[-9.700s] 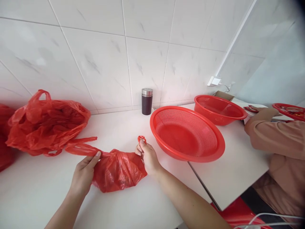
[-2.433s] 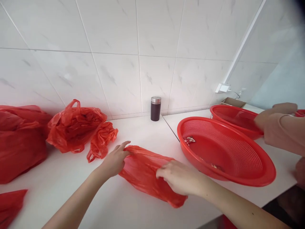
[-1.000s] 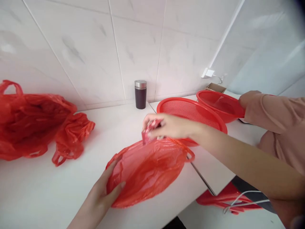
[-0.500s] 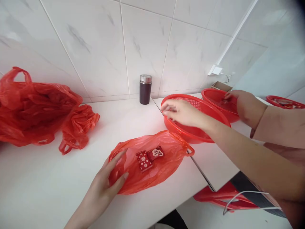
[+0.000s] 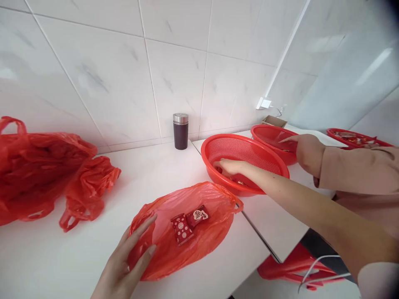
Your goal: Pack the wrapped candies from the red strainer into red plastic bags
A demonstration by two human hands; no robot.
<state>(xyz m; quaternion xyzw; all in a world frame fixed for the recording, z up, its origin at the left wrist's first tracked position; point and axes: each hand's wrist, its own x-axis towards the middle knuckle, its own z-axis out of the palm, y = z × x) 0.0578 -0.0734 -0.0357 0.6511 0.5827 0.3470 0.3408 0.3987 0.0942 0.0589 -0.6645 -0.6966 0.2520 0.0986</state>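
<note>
My left hand (image 5: 120, 261) rests at the left edge of a spread red plastic bag (image 5: 215, 232), its fingers and thumb apart. Two small red wrapped snacks lie on the bag: a dotted packet (image 5: 181, 229) and, overlapping beside it, a packet with white lettering (image 5: 198, 215). Down inside a red plastic colander (image 5: 241, 143) is my right hand (image 5: 230, 166), fingers curled near its bottom. Something small and dark red shows at those fingertips, too hidden to name. Bits of other wrapped pieces (image 5: 240, 182) show under my wrist.
A dark tumbler (image 5: 181, 132) stands by the tiled wall. More red bags (image 5: 43, 174) lie at the left. Another person's hand (image 5: 289, 140) is in a second red colander (image 5: 268, 135); a third red basket (image 5: 352, 137) holds wrapped items. A red stool (image 5: 286, 265) stands below.
My right hand has gone from above the near colander's rim down into it, fingers curling. The view has tilted up and turned right; my left hand stays by the bag.
</note>
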